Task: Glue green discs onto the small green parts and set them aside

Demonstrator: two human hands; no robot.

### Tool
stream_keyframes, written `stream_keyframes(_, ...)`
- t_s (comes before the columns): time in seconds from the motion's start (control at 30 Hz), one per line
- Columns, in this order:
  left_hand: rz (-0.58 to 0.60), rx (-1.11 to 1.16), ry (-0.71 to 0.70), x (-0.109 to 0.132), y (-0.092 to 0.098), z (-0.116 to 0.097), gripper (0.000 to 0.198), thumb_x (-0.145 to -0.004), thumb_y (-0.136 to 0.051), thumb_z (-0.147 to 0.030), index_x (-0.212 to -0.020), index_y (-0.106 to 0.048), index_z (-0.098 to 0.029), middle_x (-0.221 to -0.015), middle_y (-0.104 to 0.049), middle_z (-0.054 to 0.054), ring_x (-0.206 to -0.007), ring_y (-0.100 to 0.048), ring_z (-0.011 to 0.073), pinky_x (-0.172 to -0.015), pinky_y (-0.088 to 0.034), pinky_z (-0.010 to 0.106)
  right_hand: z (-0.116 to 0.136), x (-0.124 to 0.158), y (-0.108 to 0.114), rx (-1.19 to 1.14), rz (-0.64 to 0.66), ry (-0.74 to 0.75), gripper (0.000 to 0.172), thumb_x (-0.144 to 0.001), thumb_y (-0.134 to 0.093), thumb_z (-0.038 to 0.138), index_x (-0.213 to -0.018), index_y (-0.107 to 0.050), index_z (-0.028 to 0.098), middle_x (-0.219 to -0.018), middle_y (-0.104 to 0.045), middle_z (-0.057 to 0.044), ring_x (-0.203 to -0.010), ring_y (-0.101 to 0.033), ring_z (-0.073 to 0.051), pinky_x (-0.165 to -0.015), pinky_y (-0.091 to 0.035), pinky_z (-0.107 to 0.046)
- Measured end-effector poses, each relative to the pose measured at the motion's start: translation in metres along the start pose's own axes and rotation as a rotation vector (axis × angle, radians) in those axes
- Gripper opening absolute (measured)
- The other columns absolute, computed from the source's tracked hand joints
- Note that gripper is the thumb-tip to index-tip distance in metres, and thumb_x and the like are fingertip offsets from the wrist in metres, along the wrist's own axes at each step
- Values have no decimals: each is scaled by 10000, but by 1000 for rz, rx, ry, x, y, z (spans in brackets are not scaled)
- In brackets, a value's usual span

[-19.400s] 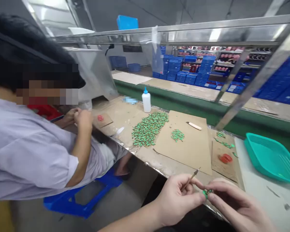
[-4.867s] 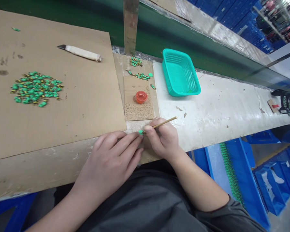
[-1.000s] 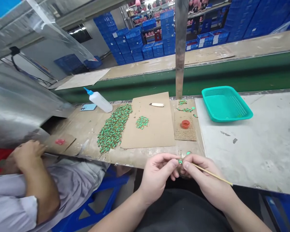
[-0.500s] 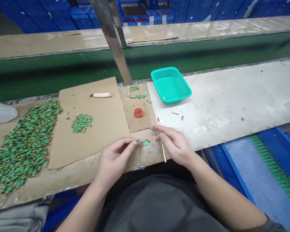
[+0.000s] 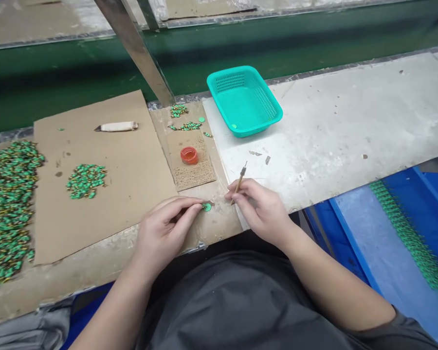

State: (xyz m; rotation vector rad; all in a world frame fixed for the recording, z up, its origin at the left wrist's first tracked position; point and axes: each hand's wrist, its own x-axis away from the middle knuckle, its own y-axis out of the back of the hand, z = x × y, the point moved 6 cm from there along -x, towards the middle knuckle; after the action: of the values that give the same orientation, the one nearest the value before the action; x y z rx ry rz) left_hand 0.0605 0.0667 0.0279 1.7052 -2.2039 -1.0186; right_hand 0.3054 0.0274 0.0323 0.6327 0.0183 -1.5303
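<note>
My left hand (image 5: 168, 224) is pinched at the table's front edge around a tiny green-and-gold piece, mostly hidden by the fingertips. Right at those fingertips lies a small flat green disc (image 5: 208, 207); whether the piece touches it I cannot tell. In my right hand (image 5: 264, 208) is a thin wooden stick (image 5: 238, 184) with a dark collar and fine needle-like tip, slanting up and away from me. Beyond the hands, a red cap (image 5: 189, 155) stands on a spotted piece of cardboard (image 5: 193, 173). Several small green-and-gold pieces (image 5: 187, 126) lie behind it.
A turquoise basket (image 5: 246, 132) sits at the back right. On the left, a cardboard sheet (image 5: 131, 170) bears a white-wrapped pointed tool (image 5: 117, 127) and a small pile of green pieces (image 5: 86, 181). A large heap (image 5: 7, 209) lies farther left. A metal post (image 5: 142, 53) rises behind.
The view has tipped downward and closer. My left hand's pinched piece has come up to the green disc. My right hand has turned the stick, so its tip now leans away to the right.
</note>
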Motion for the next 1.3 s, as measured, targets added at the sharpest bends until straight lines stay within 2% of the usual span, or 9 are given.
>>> stream_keyframes(0.27, 4, -52, -124, 0, -3, -6, 160, -1168, -771, -304, -1112, -920, -315, -1083, -935, -20, -961, -879, 169, -959, -693, 259, 1, 1, 0, 16, -6, -5, 93, -1249, -626, 237, -1195, -698, 260, -1184, -910, -81, -1028, -908, -229, -933, -718, -367)
stream_keyframes(0.57, -12, -103, -213, 5, -6, -8, 106, -1171, -810, -292, -1172, -913, -319, -1104, -939, -24, -976, -888, 181, -993, -696, 300, 5, 3, 1, 96, 35, 37, 102, -1249, -608, 234, -1226, -704, 263, -1158, -914, -69, -1036, -913, -244, -934, -715, -385)
stream_keyframes(0.87, -24, -150, -212, 4, -7, -12, 131, -1188, -788, -356, -1155, -915, -351, -1085, -938, -30, -954, -890, 207, -969, -701, 336, 5, 4, 0, 117, 65, -2, 142, -1262, -585, 316, -1211, -710, 272, -1160, -907, -65, -1041, -894, -247, -923, -689, -373)
stream_keyframes(1.0, -22, -163, -241, 5, -7, -13, 135, -1178, -797, -322, -1169, -923, -370, -1112, -944, -25, -981, -899, 215, -989, -691, 338, 6, 3, 3, 164, 117, -3, 158, -1254, -568, 332, -1191, -703, 277, -1157, -892, -72, -1023, -863, -261, -925, -673, -397)
stream_keyframes(1.13, -25, -168, -261, 7, -8, -14, 143, -1179, -793, -303, -1194, -931, -336, -1159, -949, -14, -1039, -910, 216, -1035, -686, 340, 4, 2, 7, 201, 190, -17, 139, -1243, -571, 319, -1178, -686, 276, -1166, -867, -74, -1053, -838, -262, -964, -665, -395)
stream_keyframes(1.3, -21, -166, -237, 4, -10, -15, 129, -1172, -810, -298, -1189, -936, -317, -1173, -950, -27, -1039, -911, 196, -1014, -691, 328, -1, -5, -9, 130, 182, -16, 169, -1260, -591, 354, -1131, -669, 277, -1174, -832, -59, -1061, -834, -250, -999, -692, -392)
